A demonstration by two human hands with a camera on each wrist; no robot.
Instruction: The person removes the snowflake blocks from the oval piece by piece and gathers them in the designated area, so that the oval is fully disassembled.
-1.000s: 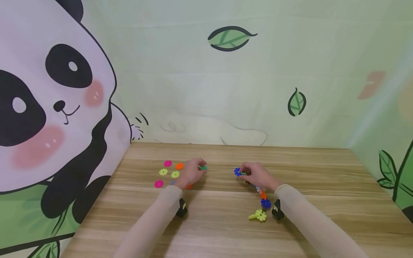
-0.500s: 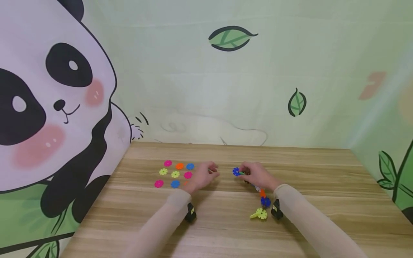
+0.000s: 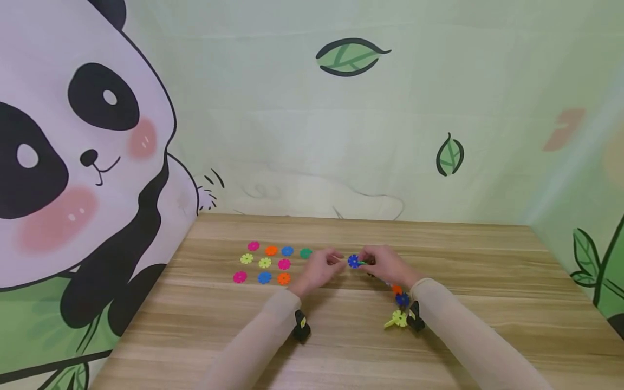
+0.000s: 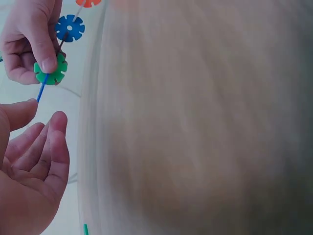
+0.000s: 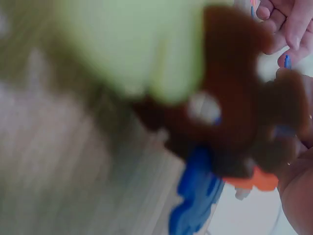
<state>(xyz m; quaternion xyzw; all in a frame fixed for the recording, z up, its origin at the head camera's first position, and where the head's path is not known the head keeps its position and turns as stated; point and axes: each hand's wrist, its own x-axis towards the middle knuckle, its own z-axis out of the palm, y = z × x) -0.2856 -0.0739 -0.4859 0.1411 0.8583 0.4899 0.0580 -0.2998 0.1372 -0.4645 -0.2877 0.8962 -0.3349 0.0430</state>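
My right hand [image 3: 387, 264] holds a chain of linked plastic snowflake discs, pinching a green disc [image 4: 57, 76] near its end. A blue disc [image 3: 354, 261] is slotted into that green one and points left; the left wrist view shows it edge-on. Further along hang an orange disc [image 3: 397, 290], a dark blue disc [image 3: 402, 299] and a yellow-green disc [image 3: 399, 318]. A brown disc [image 5: 230, 98] of the chain looms blurred in the right wrist view. Beside the blue end disc is my left hand [image 3: 322, 269], fingers loosely spread; whether its thumb touches the disc I cannot tell.
Several loose discs lie in rows at the left on the wooden table [image 3: 341, 346], among them a green disc [image 3: 306, 253], an orange disc [image 3: 284, 278] and a pink disc [image 3: 240, 277]. A backdrop with a printed panda [image 3: 92, 179] rises behind and at the left.
My left hand has moved right, from beside the loose green disc to the chain's blue end disc, uncovering discs in the rows. My right hand still holds the chain, whose lower end has shifted slightly.
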